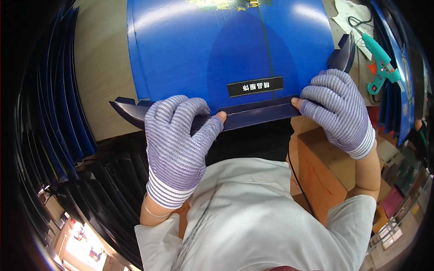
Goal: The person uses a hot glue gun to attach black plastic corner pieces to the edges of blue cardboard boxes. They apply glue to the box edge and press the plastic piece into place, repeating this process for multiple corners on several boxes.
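A large glossy blue cardboard panel point(181, 54) lies on the table, with a black printed label point(255, 86) by its near edge. Along that edge runs a dark navy cardboard strip point(262, 115), creased lengthwise, with curved tabs sticking out at both ends. My left hand point(178, 144), in a striped purple-grey glove with a bare thumb tip, pinches the strip left of its middle. Toward its right end my gloved right hand point(339, 110) grips the same strip, thumb on the near side. The fingers' undersides are hidden behind the strip.
A teal hot glue gun point(380, 63) rests at the table's right, beside crumpled white paper point(355, 16) and a black cord. Many blue folded panels point(49, 90) stand at the left edge of the table point(99, 58). An open brown carton point(321, 174) sits below right.
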The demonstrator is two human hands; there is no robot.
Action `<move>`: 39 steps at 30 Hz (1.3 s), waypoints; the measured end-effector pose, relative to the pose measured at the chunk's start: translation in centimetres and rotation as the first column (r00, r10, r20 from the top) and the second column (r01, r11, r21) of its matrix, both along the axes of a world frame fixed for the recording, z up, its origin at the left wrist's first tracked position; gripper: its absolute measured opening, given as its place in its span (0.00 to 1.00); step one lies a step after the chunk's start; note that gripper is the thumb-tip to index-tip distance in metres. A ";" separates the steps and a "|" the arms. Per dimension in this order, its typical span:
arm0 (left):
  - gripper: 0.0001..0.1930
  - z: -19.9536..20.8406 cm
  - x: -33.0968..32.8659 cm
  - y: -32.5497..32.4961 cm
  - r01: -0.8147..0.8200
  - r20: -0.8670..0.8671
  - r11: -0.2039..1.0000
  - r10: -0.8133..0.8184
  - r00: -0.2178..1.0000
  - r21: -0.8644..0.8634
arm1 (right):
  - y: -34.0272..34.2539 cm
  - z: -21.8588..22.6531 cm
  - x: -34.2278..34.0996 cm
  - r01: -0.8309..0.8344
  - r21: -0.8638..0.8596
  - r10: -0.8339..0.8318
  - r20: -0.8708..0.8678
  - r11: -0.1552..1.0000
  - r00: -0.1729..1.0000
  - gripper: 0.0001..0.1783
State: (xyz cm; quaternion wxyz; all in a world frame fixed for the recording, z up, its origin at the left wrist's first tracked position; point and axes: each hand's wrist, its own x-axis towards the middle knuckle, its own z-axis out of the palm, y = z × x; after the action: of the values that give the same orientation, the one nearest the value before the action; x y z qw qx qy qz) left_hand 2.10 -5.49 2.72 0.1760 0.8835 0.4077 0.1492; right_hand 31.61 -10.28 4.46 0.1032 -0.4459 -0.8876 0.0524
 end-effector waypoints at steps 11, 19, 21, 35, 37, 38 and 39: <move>0.14 -0.3 0.3 -0.5 -0.074 -0.021 0.996 0.075 0.997 0.040 | 0.0 -0.2 -0.2 0.017 0.003 -0.017 -0.056 1.000 0.998 0.15; 0.06 -0.3 0.5 -0.9 -0.010 0.035 0.988 0.005 0.999 0.155 | -0.3 -0.6 -0.6 0.046 0.044 -0.043 -0.065 0.998 0.997 0.12; 0.07 -0.5 0.5 -0.7 -0.003 0.060 0.988 -0.006 0.998 0.157 | -0.3 -0.8 -0.5 0.045 0.046 -0.042 -0.072 0.998 0.997 0.11; 0.18 -0.2 0.0 0.2 0.034 -0.035 0.980 -0.027 0.999 0.197 | 0.2 -0.3 -1.4 0.077 0.014 -0.075 -0.101 0.997 0.992 0.16; 0.19 -0.4 0.0 0.3 0.024 -0.035 0.977 -0.017 0.999 0.210 | 0.3 0.1 -1.6 0.089 -0.022 -0.091 -0.108 0.996 0.990 0.16; 0.20 -0.7 -0.2 0.4 0.026 -0.028 0.975 -0.020 0.999 0.220 | 0.4 0.2 -1.6 0.079 -0.011 -0.079 -0.103 0.997 0.991 0.15; 0.20 -1.0 -0.3 0.5 0.028 -0.022 0.973 -0.024 0.999 0.230 | 0.5 0.2 -1.5 0.068 -0.001 -0.068 -0.098 0.998 0.993 0.15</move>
State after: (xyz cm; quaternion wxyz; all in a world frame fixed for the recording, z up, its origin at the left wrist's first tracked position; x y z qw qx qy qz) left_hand 1.81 -4.96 1.76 0.0702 0.9046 0.3777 0.1849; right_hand 30.11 -9.81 4.68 0.1491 -0.4725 -0.8658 0.0696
